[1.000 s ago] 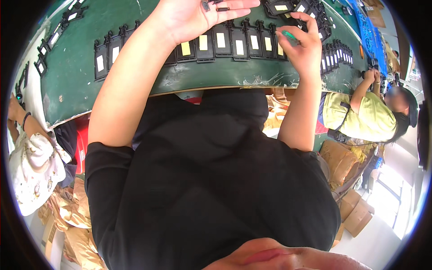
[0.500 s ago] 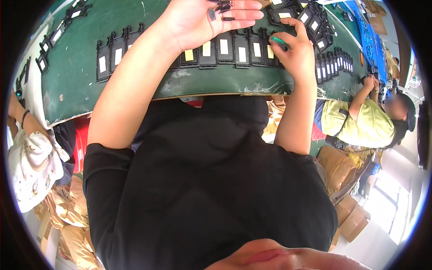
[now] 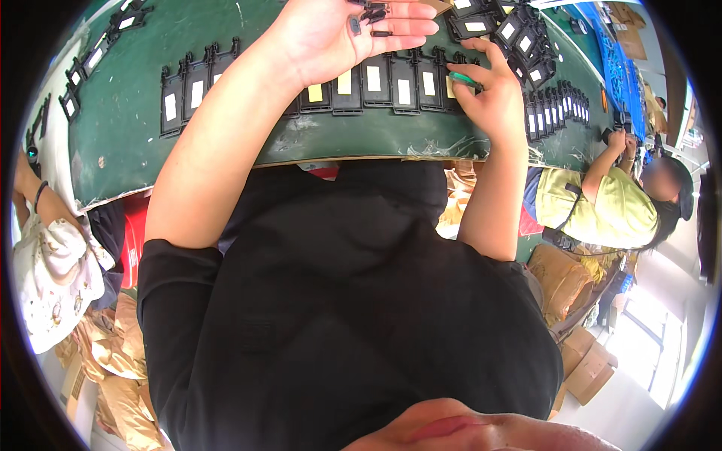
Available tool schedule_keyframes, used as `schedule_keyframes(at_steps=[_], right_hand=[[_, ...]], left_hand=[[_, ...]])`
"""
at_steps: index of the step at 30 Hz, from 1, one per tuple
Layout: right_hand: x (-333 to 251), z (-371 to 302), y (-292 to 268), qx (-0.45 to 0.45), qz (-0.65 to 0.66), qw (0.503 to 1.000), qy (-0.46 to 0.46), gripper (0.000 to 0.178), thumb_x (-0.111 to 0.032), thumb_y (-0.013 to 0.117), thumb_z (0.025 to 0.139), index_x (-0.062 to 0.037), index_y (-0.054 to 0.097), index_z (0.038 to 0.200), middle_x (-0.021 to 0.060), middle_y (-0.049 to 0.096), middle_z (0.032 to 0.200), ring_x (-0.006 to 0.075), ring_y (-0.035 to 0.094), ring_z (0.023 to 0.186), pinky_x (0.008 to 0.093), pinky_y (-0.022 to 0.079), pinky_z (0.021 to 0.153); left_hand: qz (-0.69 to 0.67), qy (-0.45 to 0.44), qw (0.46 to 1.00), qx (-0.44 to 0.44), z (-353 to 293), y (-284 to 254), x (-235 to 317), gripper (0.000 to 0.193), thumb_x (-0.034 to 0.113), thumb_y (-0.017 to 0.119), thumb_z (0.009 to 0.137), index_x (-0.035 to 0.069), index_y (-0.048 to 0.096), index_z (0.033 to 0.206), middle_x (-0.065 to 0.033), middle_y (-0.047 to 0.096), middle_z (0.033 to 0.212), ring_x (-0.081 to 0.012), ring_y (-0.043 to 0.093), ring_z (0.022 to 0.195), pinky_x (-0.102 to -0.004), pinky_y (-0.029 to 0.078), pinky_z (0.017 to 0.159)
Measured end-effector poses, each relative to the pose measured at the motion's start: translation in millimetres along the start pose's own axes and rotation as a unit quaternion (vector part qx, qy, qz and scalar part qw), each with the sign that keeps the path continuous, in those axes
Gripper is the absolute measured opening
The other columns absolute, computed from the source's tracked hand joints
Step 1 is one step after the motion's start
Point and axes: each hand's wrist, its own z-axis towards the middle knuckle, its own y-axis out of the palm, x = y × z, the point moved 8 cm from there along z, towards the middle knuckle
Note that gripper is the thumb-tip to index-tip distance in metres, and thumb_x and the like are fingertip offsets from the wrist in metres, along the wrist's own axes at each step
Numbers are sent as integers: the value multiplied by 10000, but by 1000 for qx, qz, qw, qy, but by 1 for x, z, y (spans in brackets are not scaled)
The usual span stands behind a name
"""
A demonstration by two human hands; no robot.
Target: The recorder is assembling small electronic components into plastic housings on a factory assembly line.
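My left hand [image 3: 320,45] is palm up over the table with its fingers stretched out. Small black plastic pieces [image 3: 372,13] and a little dark grey piece [image 3: 355,26] lie on that palm and its fingers. A slim green tool [image 3: 462,78] is pinched in my right hand [image 3: 492,105]; its exact kind cannot be made out. The tool hovers over the right end of a row of flat black plastic frames [image 3: 376,101] bearing white or yellow labels. Part of this row is hidden under my left forearm.
Piled black frames [image 3: 520,41] lie beyond my right hand, with a close-set row [image 3: 556,113] beside it. More frames [image 3: 96,56] line the far left of the green table [image 3: 120,161]. One person [image 3: 602,203] works at right; another's arm [image 3: 56,203] shows at left.
My right hand has shifted slightly left and down with the green tool, and its fingers have changed position a little. My left hand has barely moved.
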Motion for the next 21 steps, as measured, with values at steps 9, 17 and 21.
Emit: schedule_keyframes(at_steps=[9,17,21], right_hand=[[4,-3,-1,29,11,999,-8,217,-115,753,760,-140,821,964,1,687,1234,193,686,659,334,556,666],[-20,0,-25,151,40,986,-61,159,-14,733,752,-53,736,906,65,719,971,257,717,808,331,574,726],[-77,-1,-46,189,62,976,-90,203,17,784,760,-63,739,941,75,715,964,232,707,804,312,571,700]], left_hand=[[-38,-31,999,2,-5,13,-3,394,149,427,1039,-132,514,1302,-312,610,1320,-425,606,1263,-506,480,1128],[-78,-59,995,-34,-8,17,-8,426,152,424,1037,-148,489,1333,-343,555,1405,-446,553,1340,-526,446,1156],[-73,-89,993,-18,-6,14,-16,433,182,412,1048,-136,514,1324,-328,562,1402,-427,561,1334,-517,456,1141]])
